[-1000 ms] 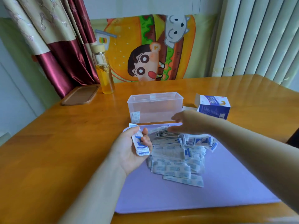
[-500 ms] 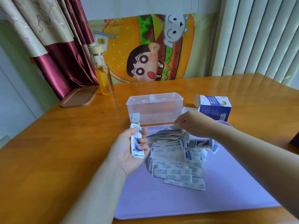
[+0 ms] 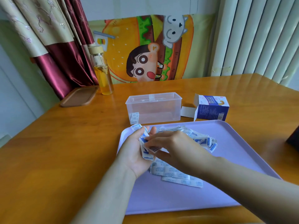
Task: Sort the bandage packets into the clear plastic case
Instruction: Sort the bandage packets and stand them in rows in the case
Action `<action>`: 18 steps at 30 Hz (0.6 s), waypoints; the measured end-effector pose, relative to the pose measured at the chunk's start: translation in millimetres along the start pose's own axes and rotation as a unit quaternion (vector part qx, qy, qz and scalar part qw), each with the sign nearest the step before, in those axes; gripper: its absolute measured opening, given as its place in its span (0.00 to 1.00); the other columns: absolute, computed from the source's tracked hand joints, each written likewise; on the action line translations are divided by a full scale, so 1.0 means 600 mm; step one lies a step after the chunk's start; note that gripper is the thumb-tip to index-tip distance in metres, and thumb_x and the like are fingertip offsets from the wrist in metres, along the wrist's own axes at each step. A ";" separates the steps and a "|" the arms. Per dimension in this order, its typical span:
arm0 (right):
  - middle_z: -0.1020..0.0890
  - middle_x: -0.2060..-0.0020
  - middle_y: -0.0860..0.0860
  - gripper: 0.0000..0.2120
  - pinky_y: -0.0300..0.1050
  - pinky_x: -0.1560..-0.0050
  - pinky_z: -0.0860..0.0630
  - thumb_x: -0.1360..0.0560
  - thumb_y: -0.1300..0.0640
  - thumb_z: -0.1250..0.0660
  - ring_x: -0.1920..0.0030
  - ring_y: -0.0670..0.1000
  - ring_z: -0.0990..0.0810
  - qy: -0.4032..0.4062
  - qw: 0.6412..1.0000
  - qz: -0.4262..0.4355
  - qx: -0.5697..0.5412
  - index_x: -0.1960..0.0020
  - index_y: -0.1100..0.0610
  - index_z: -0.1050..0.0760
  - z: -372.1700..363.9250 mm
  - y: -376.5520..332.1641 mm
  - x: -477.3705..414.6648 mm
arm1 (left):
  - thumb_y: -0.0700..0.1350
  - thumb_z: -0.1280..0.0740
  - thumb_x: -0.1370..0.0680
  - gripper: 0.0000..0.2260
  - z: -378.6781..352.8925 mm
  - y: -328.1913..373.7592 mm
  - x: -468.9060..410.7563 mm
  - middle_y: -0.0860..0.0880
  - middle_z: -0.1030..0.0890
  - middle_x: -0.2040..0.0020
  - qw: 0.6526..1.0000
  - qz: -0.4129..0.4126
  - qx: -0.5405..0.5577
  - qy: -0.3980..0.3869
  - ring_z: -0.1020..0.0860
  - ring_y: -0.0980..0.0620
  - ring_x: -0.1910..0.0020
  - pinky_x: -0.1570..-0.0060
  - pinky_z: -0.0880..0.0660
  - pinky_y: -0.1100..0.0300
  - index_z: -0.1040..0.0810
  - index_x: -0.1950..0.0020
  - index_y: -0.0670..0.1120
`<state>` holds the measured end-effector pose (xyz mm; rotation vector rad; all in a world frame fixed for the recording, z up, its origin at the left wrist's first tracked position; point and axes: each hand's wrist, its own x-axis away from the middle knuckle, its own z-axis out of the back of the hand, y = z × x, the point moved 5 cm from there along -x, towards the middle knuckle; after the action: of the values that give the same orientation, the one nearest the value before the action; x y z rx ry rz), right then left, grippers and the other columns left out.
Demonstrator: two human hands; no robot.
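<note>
Handover: right hand, earlier at the far edge of the heap of white-and-blue bandage packets, now across at left hand, pinching one packet onto the small stack gripped there. Clear rectangular plastic case beyond the lilac tray, nearly empty; sorting barely begun.

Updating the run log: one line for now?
left hand holds packet stack; right hand pinches packet; clear case nearly empty; pile on tray

Glossy wooden table, clear plastic case, matt tray.
</note>
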<state>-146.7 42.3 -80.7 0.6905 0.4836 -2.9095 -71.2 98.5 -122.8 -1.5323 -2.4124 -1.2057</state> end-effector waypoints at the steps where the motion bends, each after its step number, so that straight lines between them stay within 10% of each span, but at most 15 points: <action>1: 0.17 0.56 0.51 0.07 0.52 0.59 0.23 0.27 0.58 0.35 0.57 0.52 0.20 -0.003 1.000 0.008 -0.014 0.52 0.58 0.20 0.002 -0.001 0.002 | 0.48 0.42 0.19 0.11 0.001 -0.001 0.003 0.49 0.16 0.58 1.000 0.000 0.007 -0.002 0.17 0.51 0.70 0.73 0.23 0.63 0.24 0.43 0.44; 10: 0.19 0.46 0.45 0.18 0.39 0.49 0.29 0.26 0.45 0.35 0.50 0.49 0.23 -0.009 1.000 0.017 -0.025 0.40 0.53 0.23 0.036 -0.012 0.025 | 0.42 0.41 0.19 0.05 0.003 -0.003 0.013 0.49 0.22 0.65 0.999 -0.023 0.023 0.019 0.24 0.55 0.70 0.72 0.23 0.65 0.26 0.51 0.44; 14: 0.21 0.53 0.40 0.10 0.34 0.58 0.30 0.24 0.48 0.35 0.54 0.42 0.24 0.049 0.974 -0.220 0.007 0.45 0.48 0.21 0.093 0.081 0.051 | 0.35 0.43 0.20 0.13 0.005 -0.001 0.014 0.43 0.24 0.58 0.997 -0.051 0.064 0.009 0.30 0.55 0.74 0.76 0.28 0.68 0.31 0.40 0.50; 18: 0.20 0.58 0.45 0.14 0.41 0.58 0.26 0.28 0.44 0.31 0.58 0.48 0.22 -0.093 0.914 -0.392 0.049 0.48 0.50 0.24 0.096 0.161 0.093 | 0.37 0.43 0.20 0.12 -0.009 -0.011 0.021 0.43 0.24 0.60 0.998 -0.032 0.050 -0.028 0.31 0.56 0.76 0.78 0.32 0.69 0.27 0.41 0.50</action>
<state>-203.1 -69.6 -84.5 0.2368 0.7309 -3.7174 -84.9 103.2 -117.5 -1.4906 -2.5342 -1.0472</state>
